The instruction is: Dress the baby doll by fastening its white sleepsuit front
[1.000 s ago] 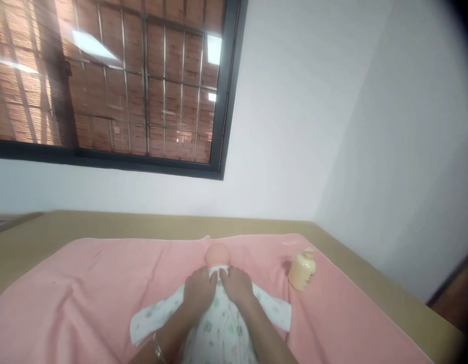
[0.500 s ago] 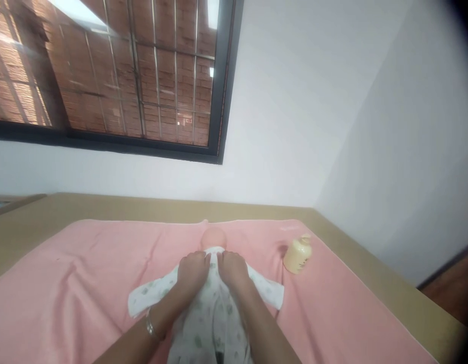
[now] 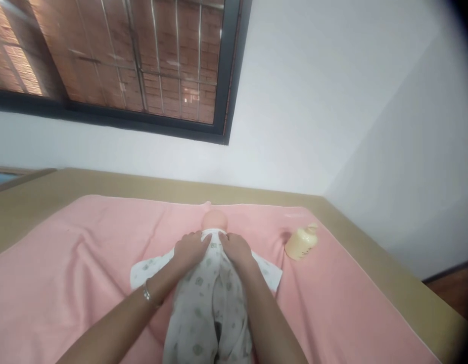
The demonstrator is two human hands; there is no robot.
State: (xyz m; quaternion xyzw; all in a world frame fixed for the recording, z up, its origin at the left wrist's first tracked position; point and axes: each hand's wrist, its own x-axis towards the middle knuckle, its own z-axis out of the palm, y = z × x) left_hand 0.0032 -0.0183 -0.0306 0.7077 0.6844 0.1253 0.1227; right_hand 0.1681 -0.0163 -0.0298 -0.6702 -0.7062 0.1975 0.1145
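Observation:
A baby doll lies on its back on a pink towel, dressed in a white printed sleepsuit with its sleeves spread to either side. My left hand rests on the suit at the doll's left shoulder near the collar, fingers curled onto the cloth. My right hand lies on the other side of the collar in the same way. The two hands nearly meet below the doll's chin. A thin bracelet sits on my left wrist.
A pale yellow pump bottle lies tipped on the towel to the right of the doll. The towel covers a tan surface that meets white walls at a corner. A barred window is high on the left.
The view has tipped down, so more of the sleepsuit and my forearms shows. Both hands stay at the doll's collar, slightly further apart than before.

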